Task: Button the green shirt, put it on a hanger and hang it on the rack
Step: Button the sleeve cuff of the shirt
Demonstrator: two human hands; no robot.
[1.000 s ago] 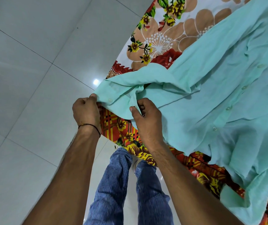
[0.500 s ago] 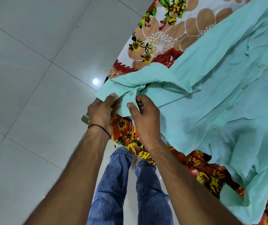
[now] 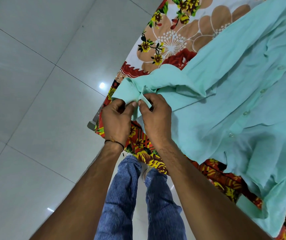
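Lying spread over a bed covered by a floral sheet point(image 3: 170, 44), the green shirt point(image 3: 234, 104) is seen with its front placket running diagonally and a row of buttons point(image 3: 245, 113) visible along it. The near edge of the bed runs from the upper middle down toward the lower right, and the sheet hangs over that edge. To the left of the bed a wide stretch of pale tiled floor point(image 3: 35, 101) lies bare, with a small bright light reflection near the bed's corner. A small grey corner of something is seen at the bed's edge beside the left wrist; what it is cannot be told.

One cuff end of the shirt point(image 3: 132, 89) is drawn out to the bed's near corner, just past the sheet's edge. It is pinched there by both hands: the left hand point(image 3: 116, 120) is closed on the cloth with thumb and fingers, and the right hand point(image 3: 156, 118) is closed on the cloth directly beside it, the two thumbs nearly touching. A thin dark band is worn at the left wrist. Below the hands, legs in blue jeans point(image 3: 138, 205) are seen standing at the bed's edge.
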